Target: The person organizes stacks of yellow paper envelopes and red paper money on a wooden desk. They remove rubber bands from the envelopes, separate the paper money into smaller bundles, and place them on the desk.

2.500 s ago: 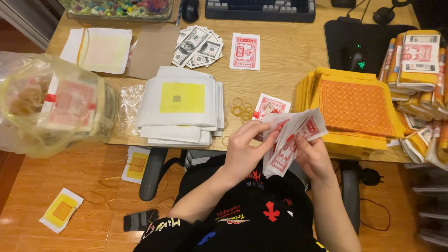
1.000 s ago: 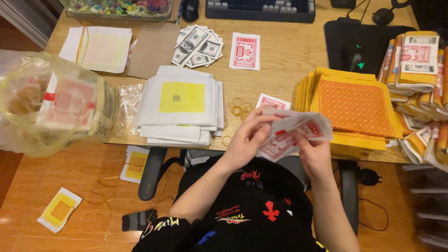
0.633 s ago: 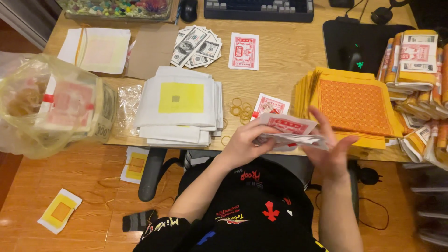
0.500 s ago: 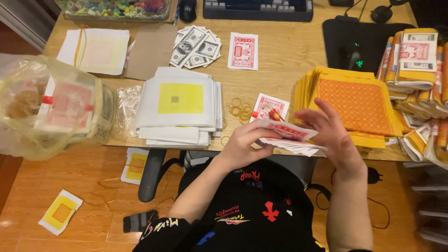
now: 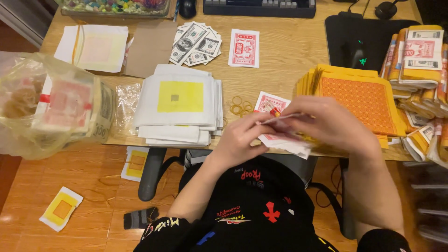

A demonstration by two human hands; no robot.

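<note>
My left hand (image 5: pixel 240 140) and my right hand (image 5: pixel 333 123) together grip a thin bundle of red-and-white paper notes (image 5: pixel 287 142), held flat and edge-on just over the desk's front edge. The right hand lies over the top of the bundle and hides most of it. One more red note (image 5: pixel 269 102) lies on the wooden desk (image 5: pixel 280 60) just behind my hands, beside a few loose rubber bands (image 5: pixel 239 106). A stack of orange-and-yellow sheets (image 5: pixel 361 100) sits right behind my right hand.
A stack of white sheets with yellow squares (image 5: pixel 179 105) lies left of centre. A clear plastic bag of bundled notes (image 5: pixel 51 109) is at far left. Green banknotes (image 5: pixel 195 43), a single red note (image 5: pixel 244 47), rolled bundles (image 5: pixel 420 60), a mouse (image 5: pixel 358 57) and a keyboard (image 5: pixel 259 5) sit further back.
The bundle was fanned upright between both hands. It is now turned flat, and my right hand has moved over its top.
</note>
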